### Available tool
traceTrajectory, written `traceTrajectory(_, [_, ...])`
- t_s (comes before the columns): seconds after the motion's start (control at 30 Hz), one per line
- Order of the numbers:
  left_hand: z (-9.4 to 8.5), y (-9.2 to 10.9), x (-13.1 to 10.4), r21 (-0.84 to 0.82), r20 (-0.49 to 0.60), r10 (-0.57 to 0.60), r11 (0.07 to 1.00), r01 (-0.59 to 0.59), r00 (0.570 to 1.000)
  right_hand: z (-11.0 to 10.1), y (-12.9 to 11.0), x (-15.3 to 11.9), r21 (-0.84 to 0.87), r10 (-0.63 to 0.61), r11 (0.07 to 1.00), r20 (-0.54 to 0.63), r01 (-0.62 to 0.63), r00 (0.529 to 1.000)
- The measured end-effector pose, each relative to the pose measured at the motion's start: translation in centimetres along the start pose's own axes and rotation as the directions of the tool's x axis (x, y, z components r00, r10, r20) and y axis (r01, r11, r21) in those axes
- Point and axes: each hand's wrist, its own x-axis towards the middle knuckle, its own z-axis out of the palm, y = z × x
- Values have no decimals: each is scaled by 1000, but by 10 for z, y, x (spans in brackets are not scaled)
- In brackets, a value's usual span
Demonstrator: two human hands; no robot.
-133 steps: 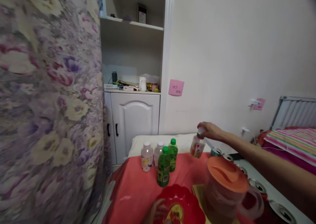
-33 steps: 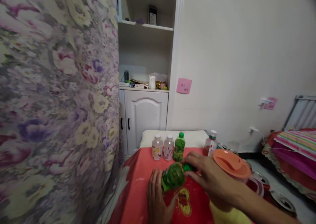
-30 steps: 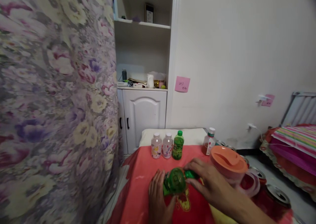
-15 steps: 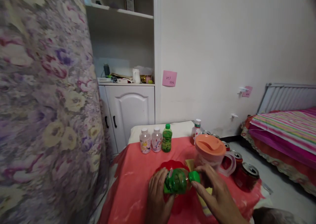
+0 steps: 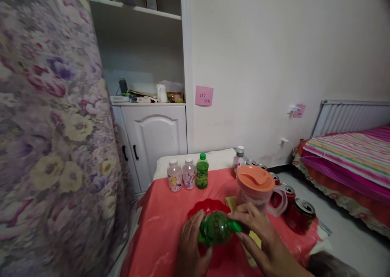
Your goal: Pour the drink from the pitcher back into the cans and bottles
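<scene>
My left hand [image 5: 192, 242] is wrapped round the base end of a green plastic bottle [image 5: 215, 228], which lies tilted on its side in the air. At the other end, my right hand [image 5: 257, 238] pinches the bottle's green cap [image 5: 234, 225] between thumb and fingers. Below the bottle is a red bowl [image 5: 207, 205] with a wavy rim, partly covered by the bottle and hands. A yellow cloth [image 5: 255, 240] shows under my right hand. Just beyond that hand stands a clear pitcher [image 5: 256, 187] with an orange lid.
Two clear white-capped bottles [image 5: 174, 175] and another green bottle [image 5: 202, 171] stand at the table's back. A further white-capped bottle [image 5: 239, 159] is behind the pitcher. Several dark red cans [image 5: 300, 216] line the right edge. A red cloth [image 5: 158, 228] covers the table.
My right hand has shifted its grip on the cap, its fingers now further over it. The bottle sits slightly lower and to the left. The whole view has swung a little rightward.
</scene>
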Motion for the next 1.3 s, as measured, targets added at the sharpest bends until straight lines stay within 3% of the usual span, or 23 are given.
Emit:
traceTrajectory(0.1, [0,-2,-1,-22,37,-25,999,26,999,4,4,0,46,20,999,2,-20,1000])
traceTrajectory(0.27, [1,-3,-3,0,80,-13,1000,13,997,12,13,-2,44,144,989,-92,-140,985])
traceTrajectory(0.47, [2,-7,-5,-6,77,1,1000,0,997,5,14,-2,89,61,994,-21,-59,998])
traceTrajectory(0.63, [0,-7,-6,-15,94,-2,1000,3,996,12,18,-5,69,181,982,-56,-177,982])
traceTrajectory(0.9, [4,-7,-4,-60,101,-26,998,32,995,7,17,-2,103,2,995,-69,6,998])
traceTrajectory(1.0, [4,-6,-1,-65,97,-19,998,25,995,8,19,-4,79,22,997,-87,-15,996])
traceTrajectory(1.17, [2,-6,-2,-40,95,-11,999,15,995,16,20,-6,62,168,985,-96,-162,981])
traceTrajectory(1.3, [3,-7,-5,-45,128,-29,998,35,991,13,15,-3,89,90,993,-81,-83,993])
